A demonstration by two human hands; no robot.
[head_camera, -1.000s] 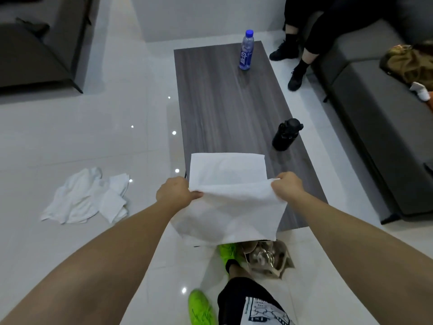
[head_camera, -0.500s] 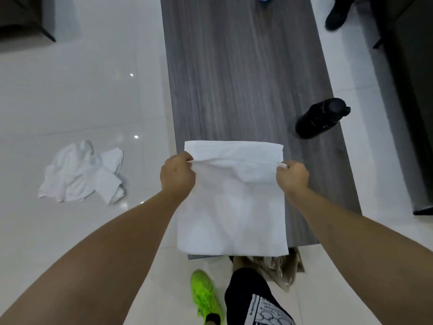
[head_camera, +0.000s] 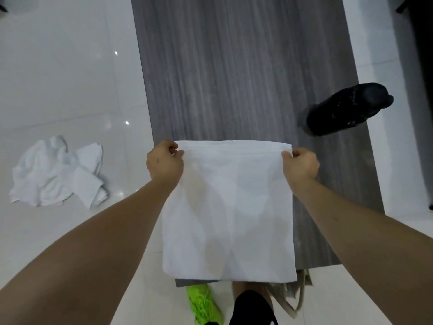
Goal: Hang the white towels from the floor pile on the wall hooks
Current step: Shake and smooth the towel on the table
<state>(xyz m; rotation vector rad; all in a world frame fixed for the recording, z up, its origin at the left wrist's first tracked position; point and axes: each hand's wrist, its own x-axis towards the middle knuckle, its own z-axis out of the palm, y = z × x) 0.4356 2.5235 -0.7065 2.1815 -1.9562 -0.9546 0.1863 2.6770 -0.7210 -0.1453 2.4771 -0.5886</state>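
In the head view, I had the left hand (head_camera: pixel 165 161) and the right hand (head_camera: pixel 300 166) each pinching one top corner of a white towel (head_camera: pixel 228 212), fingers curled round the hem, so that the cloth hung flat and squared in front of the near end of the table (head_camera: pixel 234 66). The remaining towels lay in a crumpled floor pile (head_camera: pixel 57 172) on the white floor (head_camera: pixel 58 66), well apart to the left. A black bottle (head_camera: pixel 346 109) lay on its side near the table's right edge. No wall hooks were in view. To do this step well, I judged that both pinches should be kept close to the corners, the top edge held taut and level, and the towel carried clear of the floor; a hanging loop, if the towel has one, should be found before reaching a hook. Compared with the frame half a second earlier, the slack fold along the top edge had been drawn out straight, the hands had moved slightly further apart, and the camera had tilted further down, so that the far end of the table left the view.
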